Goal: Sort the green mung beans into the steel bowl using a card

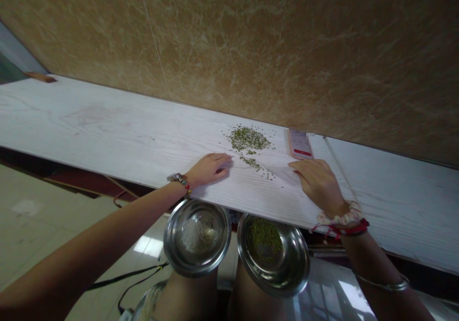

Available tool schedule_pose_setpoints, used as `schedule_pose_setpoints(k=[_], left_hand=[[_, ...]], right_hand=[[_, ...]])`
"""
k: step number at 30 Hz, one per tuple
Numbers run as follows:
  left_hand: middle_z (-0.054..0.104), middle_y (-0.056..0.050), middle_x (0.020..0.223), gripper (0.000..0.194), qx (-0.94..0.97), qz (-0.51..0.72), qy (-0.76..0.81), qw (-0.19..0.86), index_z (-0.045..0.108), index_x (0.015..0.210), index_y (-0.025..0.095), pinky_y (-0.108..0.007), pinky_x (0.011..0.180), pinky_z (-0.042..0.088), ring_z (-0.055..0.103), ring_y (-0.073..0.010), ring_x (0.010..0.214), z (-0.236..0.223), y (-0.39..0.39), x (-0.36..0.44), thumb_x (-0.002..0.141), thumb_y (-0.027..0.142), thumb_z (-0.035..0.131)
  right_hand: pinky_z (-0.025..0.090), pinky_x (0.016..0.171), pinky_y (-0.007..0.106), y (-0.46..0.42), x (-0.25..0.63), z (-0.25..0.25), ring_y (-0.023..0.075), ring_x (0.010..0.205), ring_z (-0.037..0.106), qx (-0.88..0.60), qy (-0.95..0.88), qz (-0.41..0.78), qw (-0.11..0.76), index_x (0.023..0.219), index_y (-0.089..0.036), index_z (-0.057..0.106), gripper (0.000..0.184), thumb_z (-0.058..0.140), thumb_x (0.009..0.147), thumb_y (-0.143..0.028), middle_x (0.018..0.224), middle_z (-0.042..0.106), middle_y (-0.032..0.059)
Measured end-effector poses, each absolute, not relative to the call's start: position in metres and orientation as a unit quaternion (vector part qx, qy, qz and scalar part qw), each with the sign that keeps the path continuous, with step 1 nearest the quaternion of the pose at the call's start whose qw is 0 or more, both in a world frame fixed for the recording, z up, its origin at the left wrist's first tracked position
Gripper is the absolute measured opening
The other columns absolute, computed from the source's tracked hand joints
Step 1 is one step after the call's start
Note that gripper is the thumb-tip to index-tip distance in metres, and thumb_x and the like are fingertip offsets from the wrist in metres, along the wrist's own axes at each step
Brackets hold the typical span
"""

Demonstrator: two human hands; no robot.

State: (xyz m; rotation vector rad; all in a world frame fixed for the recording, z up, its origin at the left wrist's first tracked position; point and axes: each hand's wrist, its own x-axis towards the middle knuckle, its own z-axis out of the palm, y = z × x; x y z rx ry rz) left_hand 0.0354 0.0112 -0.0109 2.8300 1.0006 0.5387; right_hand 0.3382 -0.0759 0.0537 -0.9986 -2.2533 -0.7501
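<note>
Green mung beans (249,138) lie spread on the white wood-grain tabletop (118,125), with a thin trail of them running toward the front edge. My left hand (210,169) rests palm down just left of that trail, fingers stretched out and thumb apart, holding nothing that I can see. To the right of the beans, my right hand (321,182) is closed, its fingertips and thumb drawn together in a pinch. Anything between them is hidden or too small to name. Below the table edge, a steel bowl (300,268) on my lap contains more green beans.
A second steel bowl (170,244) on my lap, at left, holds whitish grains. A phone (300,144) with a lit screen lies beyond my right hand, near the marbled wall (229,43). A dark cable (125,278) hangs below at left. One brown object (42,77) sits at the table's far left.
</note>
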Motion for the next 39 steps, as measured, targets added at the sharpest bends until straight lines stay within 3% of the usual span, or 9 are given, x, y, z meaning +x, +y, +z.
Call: schedule_pose_setpoints(k=[39], left_hand=[[0.060, -0.009, 0.125, 0.032, 0.926, 0.182, 0.327, 0.047, 0.055, 0.117, 0.016, -0.039, 0.099, 0.043, 0.054, -0.0207, 0.117, -0.014, 0.013, 0.035, 0.087, 0.026, 0.048]], right_hand=[[0.045, 0.074, 0.032, -0.076, 0.340, 0.051, 0.0171, 0.079, 0.064, -0.379, -0.855, -0.231, 0.270, 0.094, -0.019, 0.063, 0.021, 0.046, 0.087, -0.009, 0.084, 0.072, 0.0037]])
